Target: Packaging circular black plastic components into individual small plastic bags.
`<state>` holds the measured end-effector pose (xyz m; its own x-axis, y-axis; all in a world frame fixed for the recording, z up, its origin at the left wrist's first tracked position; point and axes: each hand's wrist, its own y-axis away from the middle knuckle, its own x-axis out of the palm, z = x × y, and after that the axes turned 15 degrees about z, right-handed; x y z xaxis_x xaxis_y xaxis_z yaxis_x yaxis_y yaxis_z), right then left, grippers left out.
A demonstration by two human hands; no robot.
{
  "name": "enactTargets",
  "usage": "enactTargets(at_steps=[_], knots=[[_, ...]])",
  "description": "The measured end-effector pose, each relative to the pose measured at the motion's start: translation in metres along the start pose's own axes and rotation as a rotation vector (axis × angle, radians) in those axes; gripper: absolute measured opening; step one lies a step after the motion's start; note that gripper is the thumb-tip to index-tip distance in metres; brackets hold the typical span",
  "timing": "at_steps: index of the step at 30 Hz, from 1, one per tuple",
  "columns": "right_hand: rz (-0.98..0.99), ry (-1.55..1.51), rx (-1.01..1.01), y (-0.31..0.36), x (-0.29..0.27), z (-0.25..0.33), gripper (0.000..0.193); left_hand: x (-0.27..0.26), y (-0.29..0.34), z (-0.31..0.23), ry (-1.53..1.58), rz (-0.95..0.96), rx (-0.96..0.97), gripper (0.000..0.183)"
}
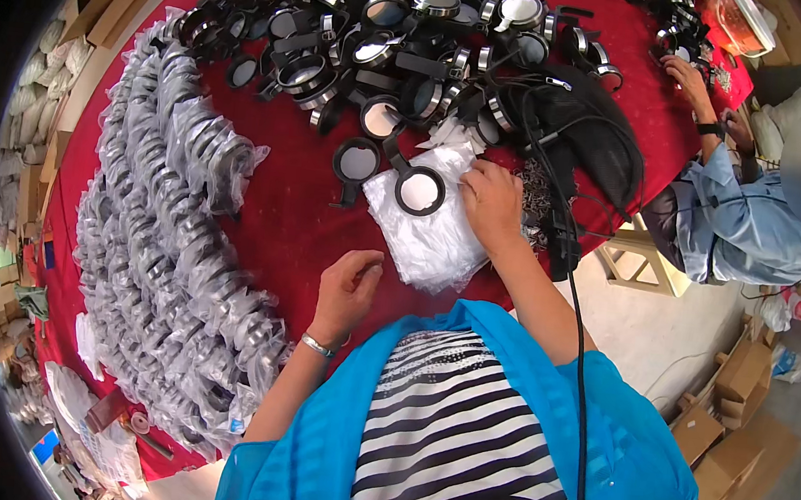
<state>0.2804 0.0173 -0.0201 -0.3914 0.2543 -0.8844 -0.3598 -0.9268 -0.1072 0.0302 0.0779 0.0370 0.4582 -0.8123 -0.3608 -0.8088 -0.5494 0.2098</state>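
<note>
A stack of clear plastic bags (pixel 429 252) lies flat on the red-covered table. My right hand (pixel 493 204) rests at the stack's right edge, with bent fingers pinched on a bag there. On top of the bags lies a round black part with a handle (pixel 419 192) and a pale disc inside its ring. A similar round black part (pixel 357 160) lies just to the left. Nearer to me, my left hand (pixel 349 290) hovers over the cloth beside the bags, its fingers curled in and nothing showing in them.
A big heap of black and silver round parts (pixel 418 52) covers the table's far side. Bagged parts (pixel 171 259) stand in long rows at left. A black cable (pixel 573 341) hangs past my right arm. At right a co-worker in blue (pixel 746 218) handles parts near a bucket (pixel 739 27).
</note>
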Motion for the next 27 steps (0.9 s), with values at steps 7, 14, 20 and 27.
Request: enactTargets(at_steps=[7,14,20,27], knots=[[0.203,0.038,0.069,0.005,-0.013,0.0,0.021,-0.005,0.006,0.019,-0.048,-0.082,-0.024,0.025],[0.34,-0.032,-0.036,0.01,-0.018,0.04,0.017,-0.021,-0.044,0.004,0.487,-0.197,-0.287,0.053],[0.358,-0.19,-0.004,-0.001,-0.009,0.035,0.013,-0.018,-0.059,0.019,0.595,-0.077,-0.333,0.026],[0.434,-0.157,-0.104,0.006,-0.007,0.036,0.014,-0.012,-0.036,0.005,0.644,-0.269,-0.228,0.019]])
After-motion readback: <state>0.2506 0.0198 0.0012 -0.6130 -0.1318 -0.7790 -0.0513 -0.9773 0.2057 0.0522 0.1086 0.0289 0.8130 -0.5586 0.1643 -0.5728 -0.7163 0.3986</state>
